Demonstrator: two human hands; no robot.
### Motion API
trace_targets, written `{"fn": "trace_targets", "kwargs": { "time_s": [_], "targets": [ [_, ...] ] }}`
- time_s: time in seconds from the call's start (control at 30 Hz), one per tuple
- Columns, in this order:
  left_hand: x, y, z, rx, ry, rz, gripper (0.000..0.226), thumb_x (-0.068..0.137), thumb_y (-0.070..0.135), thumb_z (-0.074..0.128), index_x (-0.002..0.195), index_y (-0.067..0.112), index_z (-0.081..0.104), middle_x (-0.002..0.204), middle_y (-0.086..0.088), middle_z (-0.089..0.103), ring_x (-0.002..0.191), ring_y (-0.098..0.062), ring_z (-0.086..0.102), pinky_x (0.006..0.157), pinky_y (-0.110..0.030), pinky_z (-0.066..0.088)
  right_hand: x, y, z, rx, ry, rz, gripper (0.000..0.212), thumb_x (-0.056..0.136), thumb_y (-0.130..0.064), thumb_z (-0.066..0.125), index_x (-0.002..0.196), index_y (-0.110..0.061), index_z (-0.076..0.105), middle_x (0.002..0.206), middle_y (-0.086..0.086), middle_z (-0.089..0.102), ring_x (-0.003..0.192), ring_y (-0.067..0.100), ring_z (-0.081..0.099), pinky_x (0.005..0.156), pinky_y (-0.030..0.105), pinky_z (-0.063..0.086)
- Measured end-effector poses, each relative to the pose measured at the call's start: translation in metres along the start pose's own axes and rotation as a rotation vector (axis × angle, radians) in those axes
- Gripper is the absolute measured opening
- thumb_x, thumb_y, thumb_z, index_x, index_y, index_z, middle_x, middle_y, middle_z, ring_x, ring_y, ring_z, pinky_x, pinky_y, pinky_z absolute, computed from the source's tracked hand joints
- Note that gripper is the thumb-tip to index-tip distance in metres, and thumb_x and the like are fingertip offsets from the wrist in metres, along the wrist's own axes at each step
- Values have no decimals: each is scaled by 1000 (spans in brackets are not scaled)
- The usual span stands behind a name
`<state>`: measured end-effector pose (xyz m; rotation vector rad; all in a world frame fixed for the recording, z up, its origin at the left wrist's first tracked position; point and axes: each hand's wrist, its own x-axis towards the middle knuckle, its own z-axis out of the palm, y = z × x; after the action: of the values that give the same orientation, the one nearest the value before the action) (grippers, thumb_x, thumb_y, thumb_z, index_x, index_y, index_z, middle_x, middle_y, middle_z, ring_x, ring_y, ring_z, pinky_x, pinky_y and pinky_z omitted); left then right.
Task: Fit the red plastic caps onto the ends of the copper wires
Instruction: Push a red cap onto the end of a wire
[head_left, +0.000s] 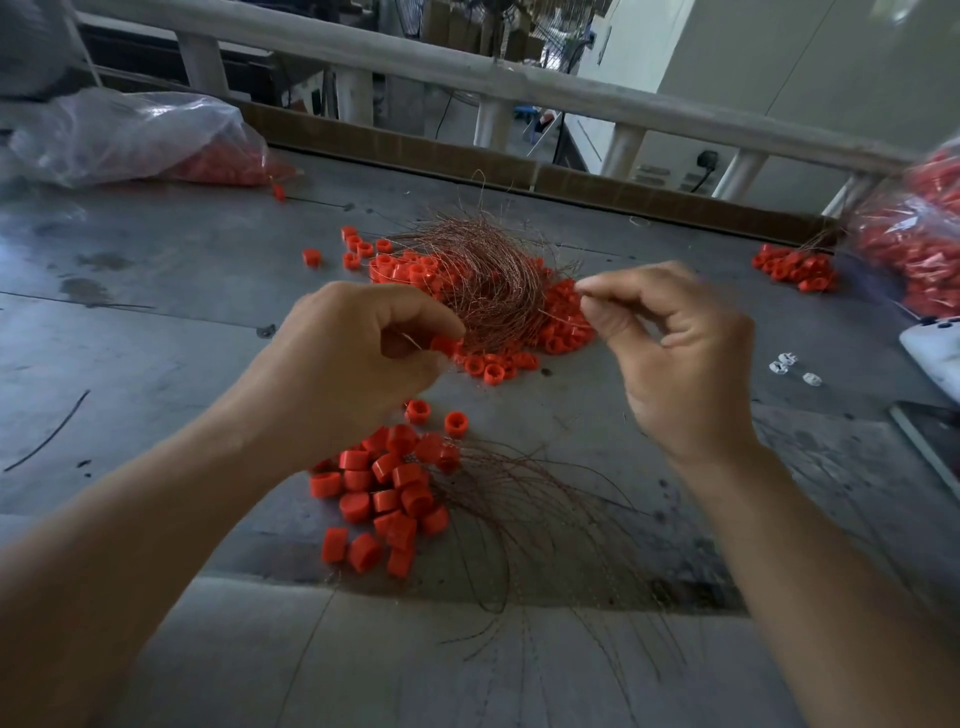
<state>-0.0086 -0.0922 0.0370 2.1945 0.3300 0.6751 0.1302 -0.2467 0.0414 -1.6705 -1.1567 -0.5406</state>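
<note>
Left hand (358, 364) pinched one red cap (445, 344) at the near edge of the copper wire bundle (483, 275), while right hand (675, 358) sat up-right of it, thumb-to-index pinch closed, couldn't tell if on a strand, so any wire end had to come down-left into the cap.

Scattered red caps (563, 332) surround the tangled copper wires (485, 265).

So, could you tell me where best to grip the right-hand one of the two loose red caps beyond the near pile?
Probably pinch the cap by its round side wall, thumb and forefinger on opposite sides, coming from above. It sits apart from its neighbour with its open end up, so this grip leaves the mouth free.
</note>
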Motion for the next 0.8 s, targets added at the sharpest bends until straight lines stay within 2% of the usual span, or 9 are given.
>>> {"fn": "trace_targets", "kwargs": {
  "time_s": [0.1,0.17,0.23,0.3,0.37,0.47,0.63,0.8],
  "targets": [
    [1,2,-3,-31,106,-19,36,74,10,70,74,45,62,73,17,68,69,-2,63,69,-13,52,3,-5,-11,28,68,-43,18,84,-7,62,99,-17,60,82,-5,55,74,11,58,68,18,46],
    [1,4,-7,-74,172,-38,35,74,8,70,75,42,62,73,14,67,67,-5,64,70,-18,54,4,-9,-14,3,70,-68,18,85,-9,61,100,-19,59,83,-10,53,74,0,54,67,12,41],
    [2,8,-10,-176,193,-57,34,73,4,70,76,37,63,74,12,70,64,-4,65,67,-15,54,3,-12,-14,-12,43,-69,16,85,-9,61,97,-19,59,83,-15,52,72,-6,51,66,7,36],
    [1,12,-10,-340,131,-69,28,70,-2,69,80,25,66,79,6,71,64,-5,68,63,-13,53,1,-15,-12,5,0,-51,14,84,-9,62,93,-19,59,82,-15,53,71,-3,51,64,8,37],
    [-1,16,-7,-445,46,-68,25,60,5,69,82,17,67,80,2,72,67,-8,69,63,-12,52,-2,-20,-9,46,-39,-36,14,82,-9,63,90,-19,59,79,-10,55,68,4,53,62,10,39],
    [-3,17,-1,-500,-14,-63,32,50,13,67,81,21,68,77,7,73,71,-9,70,64,-12,51,-6,-28,-3,77,-88,-55,14,80,-9,65,85,-20,59,74,-4,57,66,9,53,60,9,39],
    [-4,17,1,-489,-47,-19,31,53,15,67,83,24,68,80,8,73,73,-8,70,65,-11,51,-10,-36,2,55,-152,-67,3,79,-11,65,77,-13,63,70,-6,56,67,6,51,60,8,37],
    [-5,17,1,-476,-72,-2,31,55,16,67,85,23,68,79,6,73,72,-9,70,65,-12,52,-11,-36,3,44,-167,-41,6,79,-11,65,74,-8,64,69,-5,56,63,3,49,58,8,36]
  ]
}}
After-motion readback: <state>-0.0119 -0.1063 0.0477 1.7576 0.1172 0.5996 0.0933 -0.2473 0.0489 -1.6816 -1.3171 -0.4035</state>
